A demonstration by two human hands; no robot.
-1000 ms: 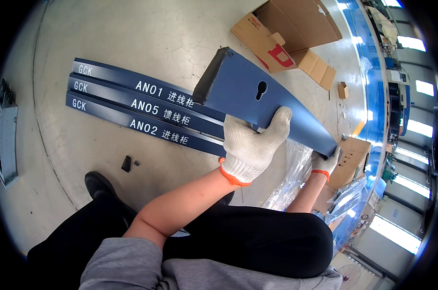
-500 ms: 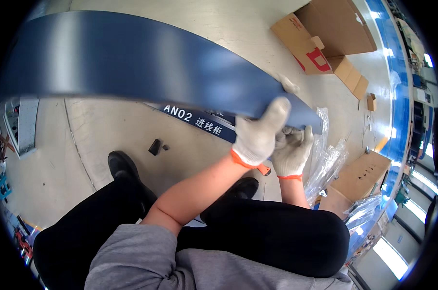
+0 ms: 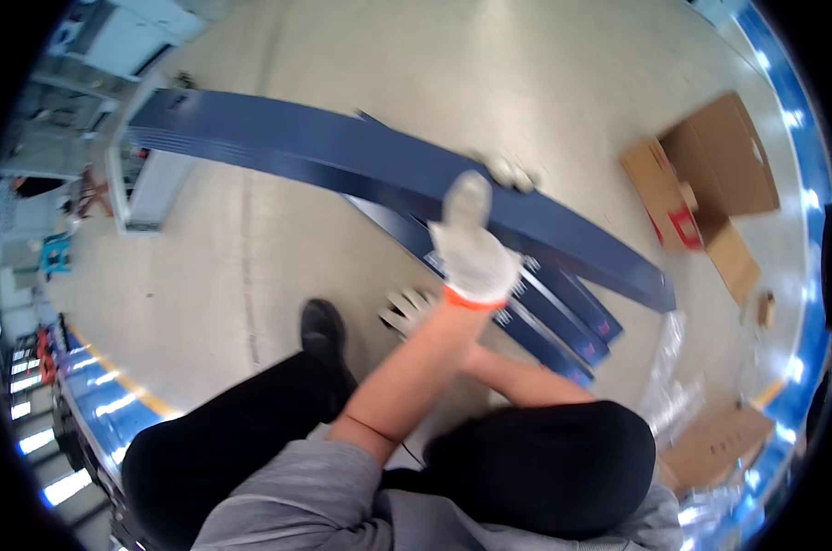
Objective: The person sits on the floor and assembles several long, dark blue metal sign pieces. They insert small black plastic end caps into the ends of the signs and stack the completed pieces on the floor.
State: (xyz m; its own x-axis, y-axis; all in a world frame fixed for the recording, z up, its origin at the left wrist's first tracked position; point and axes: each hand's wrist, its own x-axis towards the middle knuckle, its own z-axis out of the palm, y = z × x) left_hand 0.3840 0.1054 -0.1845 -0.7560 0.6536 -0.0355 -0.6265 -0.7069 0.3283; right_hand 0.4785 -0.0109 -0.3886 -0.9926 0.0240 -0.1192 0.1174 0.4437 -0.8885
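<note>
A long dark-blue panel (image 3: 296, 147) slants across the view from upper left to right, its face smooth. My left hand (image 3: 475, 248), in a white glove with an orange cuff, grips it near the middle. The thumb lies over the near face and the fingertips show past the far edge. My right hand (image 3: 407, 310), gloved too, passes beneath my left forearm and hangs above the floor by my left shoe, fingers spread, with nothing visible in them. Several similar blue panels (image 3: 549, 344) with white lettering lie under the held one, partly covered.
An opened cardboard box (image 3: 724, 165) stands at the far right. Clear plastic wrap (image 3: 668, 376) and another piece of cardboard (image 3: 719, 445) lie at the near right. A light-coloured cabinet frame (image 3: 154, 188) is at the left, by the held panel's end. My black shoe (image 3: 322, 331) rests on the floor.
My right hand has let go of the panel's right end and moved left beneath my left forearm. The panel now appears lower and farther away, still in my left hand. The view has swung left.
</note>
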